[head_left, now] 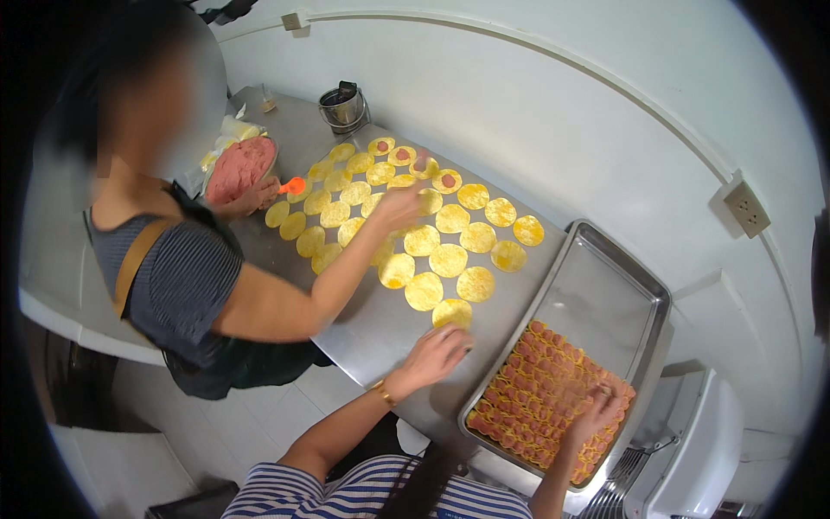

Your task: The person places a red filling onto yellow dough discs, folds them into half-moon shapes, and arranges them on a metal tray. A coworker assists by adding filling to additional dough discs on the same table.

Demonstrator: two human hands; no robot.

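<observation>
"Where's the left grip?"

"From my station I see the left grip [439, 351] at the near edge of a flat, round yellow disc [450, 311] on the grey metal table [380, 337]. Its fingertips overlap the edge; I can't tell whether they pinch it."

"And the right?"

"I have the right grip [595, 415] over small, packed pink-and-yellow pieces [532, 372] in a rectangular grey metal tray [596, 298]. Its fingers are curled; I can't tell if they're clamped on one."

"What's hard to read?"

"Blurred fingers. The right hand hides pieces beneath it, and my lower edge crops that forearm."

"Which way do they lie?"

"The disc, being round, points nowhere. The tray's long axis runs lower left to upper right."
</observation>
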